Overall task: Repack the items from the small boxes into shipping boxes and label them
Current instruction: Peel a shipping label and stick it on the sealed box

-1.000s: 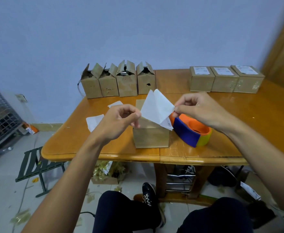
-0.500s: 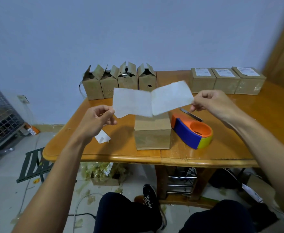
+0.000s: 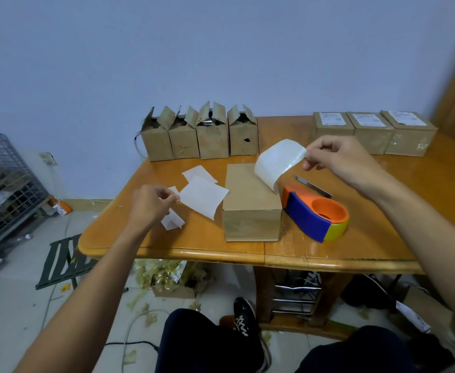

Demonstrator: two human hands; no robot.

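A closed brown shipping box (image 3: pixel 250 200) stands near the table's front edge. My right hand (image 3: pixel 339 160) pinches one end of a white label (image 3: pixel 277 160), which curls down over the box's far right corner. My left hand (image 3: pixel 151 205) is low over the table left of the box, fingertips pinched at the corner of a white backing sheet (image 3: pixel 203 196) that lies almost flat. Several small open boxes (image 3: pixel 202 135) stand in a row at the back left. Three sealed, labelled boxes (image 3: pixel 371 133) stand at the back right.
An orange, blue and yellow tape dispenser (image 3: pixel 315 214) sits right of the box, with a thin metal strip (image 3: pixel 312 185) behind it. White paper scraps (image 3: pixel 199 172) lie on the wooden table (image 3: pixel 382 238). Below are a green stool (image 3: pixel 64 261), a wire cage (image 3: pixel 2 189) and floor litter.
The label and its backing have come apart. My left hand dropped to the table with the backing sheet, while my right hand keeps the curled label above the box.
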